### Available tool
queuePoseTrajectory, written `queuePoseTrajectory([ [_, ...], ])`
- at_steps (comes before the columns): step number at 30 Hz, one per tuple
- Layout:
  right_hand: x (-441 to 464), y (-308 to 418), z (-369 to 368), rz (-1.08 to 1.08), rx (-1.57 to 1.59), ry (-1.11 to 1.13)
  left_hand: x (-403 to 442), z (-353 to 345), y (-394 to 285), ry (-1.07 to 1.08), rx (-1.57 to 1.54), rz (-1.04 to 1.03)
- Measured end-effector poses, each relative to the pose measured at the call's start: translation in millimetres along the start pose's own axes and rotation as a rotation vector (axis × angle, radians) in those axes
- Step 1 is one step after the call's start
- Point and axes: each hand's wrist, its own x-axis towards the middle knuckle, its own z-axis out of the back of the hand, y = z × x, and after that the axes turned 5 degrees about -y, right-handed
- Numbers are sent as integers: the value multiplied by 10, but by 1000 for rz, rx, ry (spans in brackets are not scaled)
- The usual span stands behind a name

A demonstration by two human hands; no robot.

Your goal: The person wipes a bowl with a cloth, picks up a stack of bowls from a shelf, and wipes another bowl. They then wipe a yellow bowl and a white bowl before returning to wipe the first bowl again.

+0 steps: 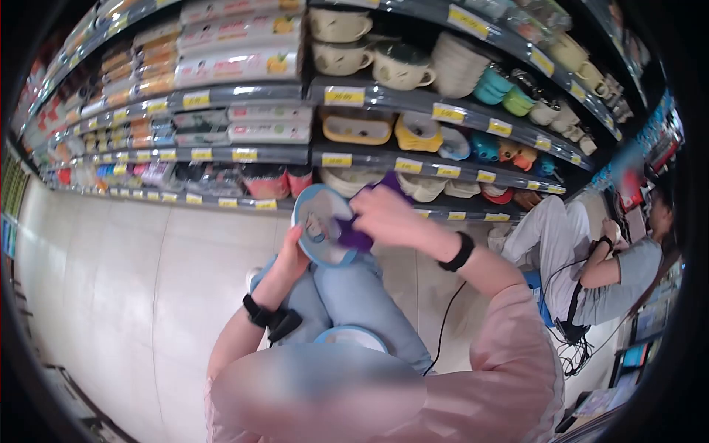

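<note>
blue-rimmed bowl (320,205), printed inside, tilted between left hand (292,255) gripping its edge and right hand (385,215) grasping purple cloth (356,236).

The head camera looks down over nearby hands (391,215) toward shelves (399,102).

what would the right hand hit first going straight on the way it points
Probably the blue-rimmed bowl held in the left hand, perhaps through the purple cloth in the right hand; depth is unclear.
</note>
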Motion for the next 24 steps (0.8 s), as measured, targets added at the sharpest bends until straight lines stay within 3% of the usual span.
queuePoseTrajectory([
  [1, -45, -55, -4, -84, -162, -35, -31, -96, -63, -56, 3, 19],
  [4, -66, -130, 113, -234, -174, -360, -3, -54, -45, -38, -4, 31],
  [5, -51, -106, 129, -229, -172, -356, 13, -61, -66, 27, -86, 58],
  [7, -1, 24, 97, -109, -79, -858, 14, -99, -84, 90, -170, 91],
  [8, 20, 128, 49, -128, 276, -863, -26, -196, -165, 135, -241, 152],
  [9, 26, 186, 40, 46, 245, -822, -55, -242, -212, 179, -309, 214],
  [10, 32, 198, 1, 166, 179, -672, -47, -152, -155, 390, -870, 404],
  [11, 39, 211, -51, 285, 114, -520, -134, -222, -231, 15, -396, 339],
  [13, 32, 299, -128, 213, 177, -110, -87, -126, -156, 21, -112, 232],
  [14, 79, 286, -184, 254, 278, -265, -62, -99, -156, 15, -78, 285],
  [19, 17, 326, -325, 105, 134, -333, -33, -77, -92, 28, -211, 293],
  [21, 10, 416, -333, -151, 54, -96, -18, -46, -51, 51, -109, 181],
  [22, 51, 364, -446, -108, 105, -406, 13, 61, 19, 118, -80, 212],
  [24, 102, 412, -439, -172, 135, -379, -35, -29, -25, 54, -91, 223],
])
